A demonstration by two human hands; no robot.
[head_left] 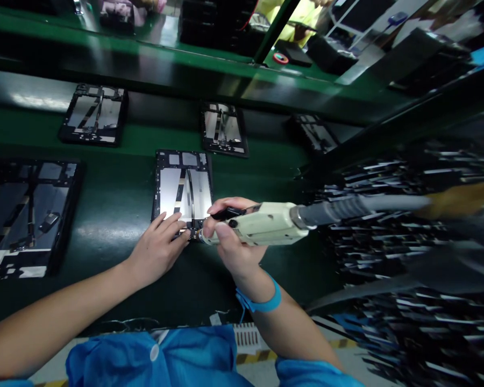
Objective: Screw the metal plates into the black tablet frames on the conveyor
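Note:
My right hand (237, 255) is wrapped round a pale electric screwdriver (274, 223), with its tip end at the lower edge of an opened tablet (169, 188). The tablet lies on the green bench, its silvery inside and dark flat cables showing. My left hand (155, 251) rests on the tablet's lower left edge, fingers stretched out close to the screwdriver's tip. Whatever the tip meets is too small to make out. A blue wrist strap (266, 298) circles my right wrist.
More opened tablets lie on the green bench (108, 204): one at left (58, 215), others at the back (113, 115). A thick grey cable (387, 204) runs right from the screwdriver. Blurred stacks of dark parts (387, 177) stand at right. Behind a green rail, a person in yellow (296, 32) is partly visible.

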